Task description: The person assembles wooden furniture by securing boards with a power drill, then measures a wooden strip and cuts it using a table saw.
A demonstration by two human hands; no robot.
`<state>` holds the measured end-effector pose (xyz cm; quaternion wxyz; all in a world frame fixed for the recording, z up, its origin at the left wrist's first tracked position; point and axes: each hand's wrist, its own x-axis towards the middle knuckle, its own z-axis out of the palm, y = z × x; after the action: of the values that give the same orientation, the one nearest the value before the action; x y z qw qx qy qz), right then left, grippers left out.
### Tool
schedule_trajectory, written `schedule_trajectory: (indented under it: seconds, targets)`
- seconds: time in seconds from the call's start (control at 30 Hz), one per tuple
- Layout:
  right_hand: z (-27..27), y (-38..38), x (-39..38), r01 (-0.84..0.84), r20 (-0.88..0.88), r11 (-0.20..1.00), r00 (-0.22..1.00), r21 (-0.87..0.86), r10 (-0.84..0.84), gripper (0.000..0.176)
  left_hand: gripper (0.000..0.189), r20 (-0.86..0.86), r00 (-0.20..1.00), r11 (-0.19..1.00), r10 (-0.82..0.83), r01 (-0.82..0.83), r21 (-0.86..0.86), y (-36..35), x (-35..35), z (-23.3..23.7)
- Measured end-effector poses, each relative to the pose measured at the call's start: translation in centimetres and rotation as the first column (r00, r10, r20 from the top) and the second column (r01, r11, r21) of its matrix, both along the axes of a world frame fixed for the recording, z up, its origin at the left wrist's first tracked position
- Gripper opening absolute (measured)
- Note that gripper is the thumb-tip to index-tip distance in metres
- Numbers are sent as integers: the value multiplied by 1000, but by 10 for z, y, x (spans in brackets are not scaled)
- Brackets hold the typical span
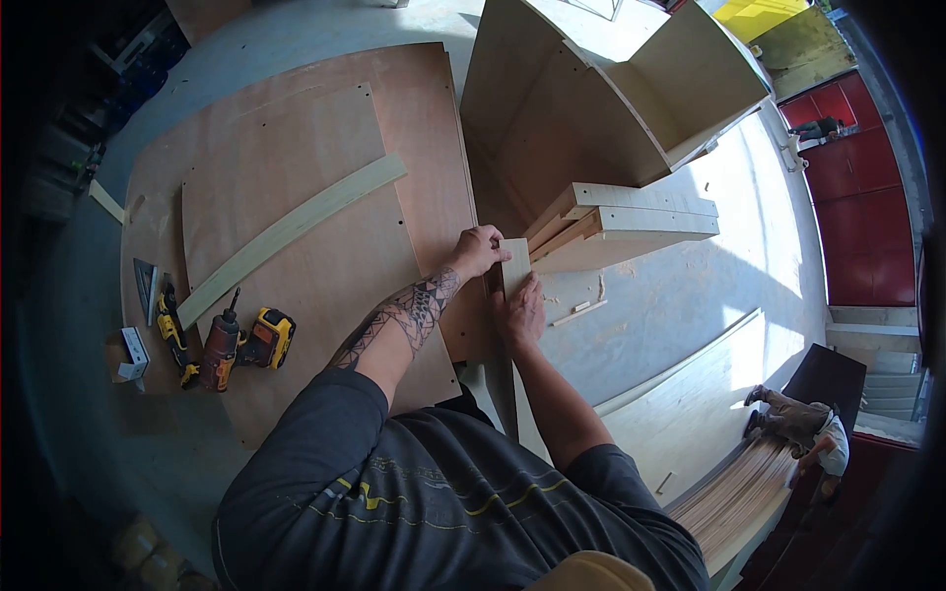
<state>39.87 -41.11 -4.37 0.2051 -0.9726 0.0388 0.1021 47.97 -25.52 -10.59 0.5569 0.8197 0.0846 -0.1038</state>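
In the head view, my left hand pinches the upper left edge of a narrow pale wooden board. Lower down, my right hand grips the same board, thumb on one side and fingers on the other. The board stands beside the edge of a large plywood sheet. Just to the right of my hands are stacked wooden panels with holes in their edges. Further left, a long pale wooden strip lies across a plywood panel.
A red-and-black power driver, yellow-and-black tools and a metal square lie at left, near a small box. An open plywood cabinet stands ahead. At lower right, a person bends by stacked sheets; another person is farther off.
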Motion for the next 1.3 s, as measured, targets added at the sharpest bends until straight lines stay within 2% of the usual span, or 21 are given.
schedule_trajectory:
  seconds: [0.13, 0.2, 0.3, 0.47, 0.53, 0.6, 0.67, 0.9, 1.13, 1.2, 1.3]
  targets:
    - [5, -5, 5, 22, -81, 1000, 996, 5, -21, 88, 44, -8, 999, 999, 39, -40, -37, -9, -2, 10]
    - [-8, -11, 4, -7, 57, 1000, 998, -8, 7, 82, 43, -11, 999, 997, 52, -52, -53, -11, -2, 9]
    - [-12, -16, 7, -10, 65, 1000, 998, 15, 9, 80, 45, 21, 997, 996, 69, -68, -64, -15, 1, -2]
    - [-4, -17, 10, -15, -16, 1000, 1000, 11, 15, 82, 49, 4, 998, 998, -57, 57, 1, -5, -1, 1]
    - [-6, -19, 10, -18, -61, 1000, 998, 15, 18, 85, 48, 25, 999, 999, -48, 48, 1, -7, -1, -1]
    - [-13, -21, 8, -40, 67, 999, 997, 0, 40, 81, 48, 44, 998, 999, -34, 34, 3, -8, -2, 3]
    - [-17, -22, 8, -39, 63, 999, 997, -7, 40, 81, 48, 55, 998, 999, -15, 13, 37, -9, -5, 13]
    - [-24, -24, 8, -54, 94, 998, 994, -18, 55, 81, 48, 42, 999, 1000, 17, -17, -1, -10, -4, 6]
    - [-26, -28, 7, -95, 165, 995, 981, -31, 99, 80, 47, 26, 999, 1000, -20, 20, -13, -6, -1, 15]
    - [-21, -30, 8, -71, 40, 997, 997, -29, 72, 84, 47, 11, 1000, 999, -26, 26, -23, -8, 1, 17]
    - [-29, -33, 11, -75, 73, 994, 994, -83, 81, 88, 48, 17, 999, 999, -29, 30, -38, -10, 4, 15]
